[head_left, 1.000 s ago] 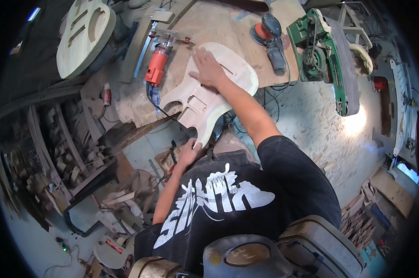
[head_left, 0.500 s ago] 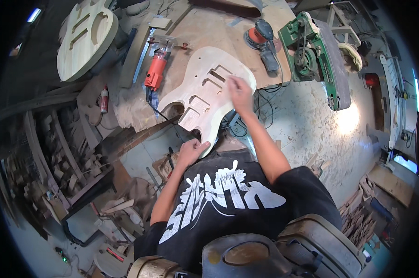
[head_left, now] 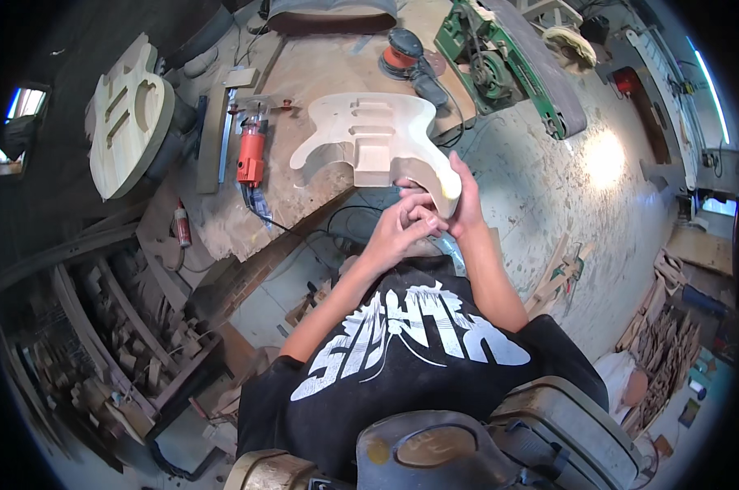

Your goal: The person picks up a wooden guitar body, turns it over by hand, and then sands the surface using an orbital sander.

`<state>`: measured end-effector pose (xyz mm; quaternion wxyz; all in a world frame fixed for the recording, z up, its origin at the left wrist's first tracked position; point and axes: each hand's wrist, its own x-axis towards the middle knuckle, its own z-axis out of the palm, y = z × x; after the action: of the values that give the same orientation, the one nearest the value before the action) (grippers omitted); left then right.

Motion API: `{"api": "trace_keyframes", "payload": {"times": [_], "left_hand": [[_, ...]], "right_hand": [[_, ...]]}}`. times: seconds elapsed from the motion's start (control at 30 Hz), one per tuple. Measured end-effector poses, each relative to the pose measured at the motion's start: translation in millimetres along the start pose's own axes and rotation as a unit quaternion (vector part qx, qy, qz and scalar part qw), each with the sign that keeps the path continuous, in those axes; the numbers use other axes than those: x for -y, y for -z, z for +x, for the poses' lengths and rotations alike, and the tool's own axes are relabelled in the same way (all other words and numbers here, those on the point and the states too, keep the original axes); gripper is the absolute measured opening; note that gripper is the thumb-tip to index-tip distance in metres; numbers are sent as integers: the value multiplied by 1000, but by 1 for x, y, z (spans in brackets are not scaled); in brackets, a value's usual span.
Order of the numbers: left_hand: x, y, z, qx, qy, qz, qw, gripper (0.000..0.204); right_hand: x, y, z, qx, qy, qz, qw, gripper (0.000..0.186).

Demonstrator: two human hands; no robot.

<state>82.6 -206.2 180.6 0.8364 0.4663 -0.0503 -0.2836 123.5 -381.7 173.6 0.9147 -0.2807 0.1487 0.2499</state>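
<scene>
- We see one pale, bare-wood guitar body (head_left: 373, 117) with two horns.
- We make out two oblong slots across its face and a squarish pocket at the near end, between the horns.
- We have it face up, horns toward us, near edge showing its thickness.
- We see its right horn jutting past the workbench (head_left: 312, 69).

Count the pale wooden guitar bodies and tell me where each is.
2: the held guitar body, in the right hand at the near edge of the bench; a second guitar body at upper left, left of the red router. More may be hidden.
</scene>
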Motion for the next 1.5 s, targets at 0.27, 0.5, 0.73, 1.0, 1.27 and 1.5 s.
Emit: {"api": "trace_keyframes", "payload": {"times": [0.27,0.5,0.73,1.0,1.27,1.5], "left_hand": [[2,75,-19,-116,49,79,989,29],[29,124,-54,-296,27,-46,954,36],[39,119,-55,-300,19,-76,951,32],[46,132,-49,-305,32,-120,944,37],[26,150,-19,-267,32,-152,951,70],[13,178,28,-227,100,-132,960,81]], "right_hand": [[24,-5,7,9,-7,20,1000,70],[33,-6,13,22,-12,24,999,72],[43,-8,15,35,-26,36,998,72],[48,-8,15,19,-12,40,999,71],[49,10,12,23,-30,20,999,70],[11,69,-11,5,-65,-92,994,68]]}}
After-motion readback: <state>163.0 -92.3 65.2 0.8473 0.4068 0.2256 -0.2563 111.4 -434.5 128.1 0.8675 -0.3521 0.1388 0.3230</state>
